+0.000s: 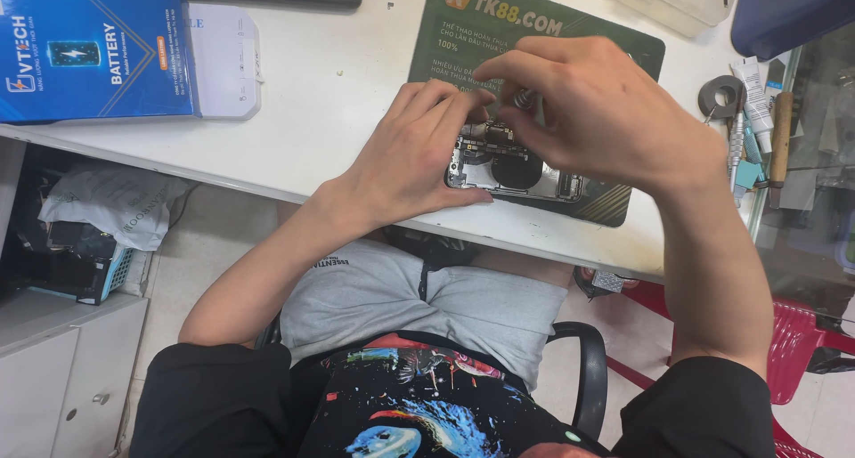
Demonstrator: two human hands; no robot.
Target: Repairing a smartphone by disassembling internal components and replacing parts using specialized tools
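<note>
A flat blue rectangular box (93,53) with white lettering lies at ten o'clock on the white tabletop (329,111), a white box (224,59) touching its right side. At twelve o'clock a dark green printed mat (463,31) carries an opened phone (512,173), largely hidden by both hands. The left hand (414,151) presses fingers on the phone's left end; the right hand (606,111) pinches a small metal-tipped tool (524,97), mostly covered. At three o'clock, tubes and tools (757,111) blur together.
</note>
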